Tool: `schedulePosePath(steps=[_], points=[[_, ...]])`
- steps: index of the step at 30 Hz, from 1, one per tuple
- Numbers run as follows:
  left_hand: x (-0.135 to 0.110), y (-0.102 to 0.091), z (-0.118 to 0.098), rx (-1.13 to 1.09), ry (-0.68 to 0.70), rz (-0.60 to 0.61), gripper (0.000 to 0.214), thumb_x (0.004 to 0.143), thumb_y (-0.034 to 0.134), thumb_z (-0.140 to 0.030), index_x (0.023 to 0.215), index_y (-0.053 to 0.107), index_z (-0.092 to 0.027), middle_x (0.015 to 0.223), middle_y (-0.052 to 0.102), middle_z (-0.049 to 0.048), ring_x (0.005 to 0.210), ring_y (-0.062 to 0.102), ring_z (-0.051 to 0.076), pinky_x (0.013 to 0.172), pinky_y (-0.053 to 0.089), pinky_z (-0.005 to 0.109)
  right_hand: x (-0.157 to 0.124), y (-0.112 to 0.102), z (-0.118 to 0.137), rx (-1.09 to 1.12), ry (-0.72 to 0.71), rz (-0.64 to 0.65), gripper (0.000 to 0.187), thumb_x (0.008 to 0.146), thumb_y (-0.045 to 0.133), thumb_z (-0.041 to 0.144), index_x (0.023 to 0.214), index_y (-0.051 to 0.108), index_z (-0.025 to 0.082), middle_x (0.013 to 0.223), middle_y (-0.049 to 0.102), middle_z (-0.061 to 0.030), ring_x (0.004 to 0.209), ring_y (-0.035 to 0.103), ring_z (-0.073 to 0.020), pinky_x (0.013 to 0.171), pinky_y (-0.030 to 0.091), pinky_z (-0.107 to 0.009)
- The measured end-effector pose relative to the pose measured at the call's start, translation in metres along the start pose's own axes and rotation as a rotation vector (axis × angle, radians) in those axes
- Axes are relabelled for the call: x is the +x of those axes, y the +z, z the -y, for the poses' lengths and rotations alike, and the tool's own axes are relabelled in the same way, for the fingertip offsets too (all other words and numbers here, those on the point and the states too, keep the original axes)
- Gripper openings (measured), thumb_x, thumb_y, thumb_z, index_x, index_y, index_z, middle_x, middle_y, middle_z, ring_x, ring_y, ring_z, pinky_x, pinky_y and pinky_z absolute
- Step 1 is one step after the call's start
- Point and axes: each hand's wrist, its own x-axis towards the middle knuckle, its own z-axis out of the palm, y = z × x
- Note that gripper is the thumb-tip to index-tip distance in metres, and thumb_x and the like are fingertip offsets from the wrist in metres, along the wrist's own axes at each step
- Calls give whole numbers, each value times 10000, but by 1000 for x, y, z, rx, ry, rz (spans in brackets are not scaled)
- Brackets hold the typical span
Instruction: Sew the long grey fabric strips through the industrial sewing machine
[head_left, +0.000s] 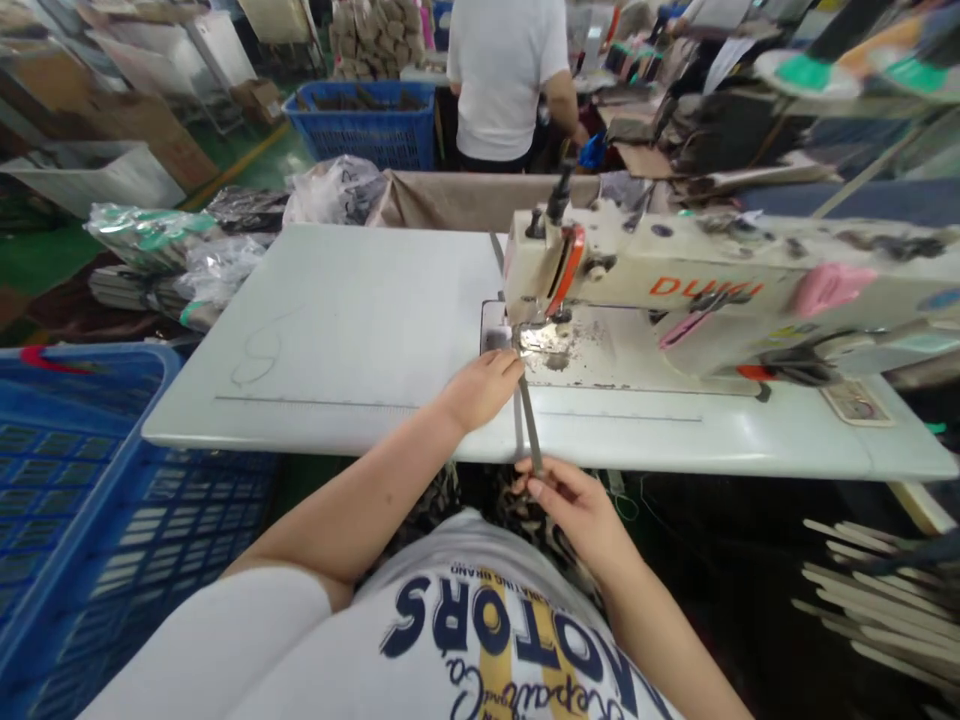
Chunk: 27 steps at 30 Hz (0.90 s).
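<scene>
Two hands work on one narrow grey strip [527, 420] that runs across the white table [337, 330] and under the foot of the sewing machine [675, 290], coming out behind it toward the far edge. The right hand [581, 510] sits just off the table's near edge and pinches the strip's near end between thumb and fingers, holding it in line with the needle area. The left hand [484, 388] rests on the table just beside the foot, its curled fingertips against the strip. Whether it pinches the strip or only presses on it cannot be told from here. By the look of it, the step in hand is feeding the strip through for stitching. The next move would call for even tension from the right hand and a steady sideways guide from the left, with the fingertips kept clear of the needle. A blue crate [75, 500] stands at the left, pale sticks [877, 590] lie at the lower right, and a person in a white shirt [506, 80] stands beyond the table.
</scene>
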Motion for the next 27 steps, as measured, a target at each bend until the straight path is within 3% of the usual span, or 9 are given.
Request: schedulePosePath(steps=[6, 12, 19, 27], points=[[0, 3, 3, -7, -15, 1, 262, 1050, 418, -167, 1216, 617, -125, 1289, 637, 145, 1252, 614, 263, 1129, 490, 440, -7, -1, -1, 67, 38, 21, 254, 894, 779, 494, 881, 805, 242, 822, 774, -26, 821, 689, -233, 836, 532, -366], [1, 1, 3, 24, 3, -17, 244, 1046, 422, -154, 1182, 624, -129, 1242, 662, 125, 1218, 638, 254, 1175, 455, 478, -9, -2, -3, 64, 50, 48, 303, 910, 755, 523, 843, 820, 234, 833, 781, -51, 844, 704, -258, 856, 553, -389], [0, -4, -1, 35, 16, -14, 206, 1040, 462, -148, 1115, 651, -117, 1228, 662, 147, 1191, 636, 244, 1152, 472, 391, -10, 0, -3, 94, 34, 77, 288, 926, 748, 487, 829, 819, 225, 796, 752, -45, 801, 679, -235, 812, 533, -362], [-3, 2, 1, 64, 57, -37, 201, 1048, 460, -164, 1111, 648, -129, 1176, 671, 130, 1226, 612, 261, 1154, 473, 393, -7, -2, -6, 63, -13, 110, 320, 959, 711, 471, 788, 795, 214, 775, 712, -33, 780, 619, -215, 770, 465, -327]])
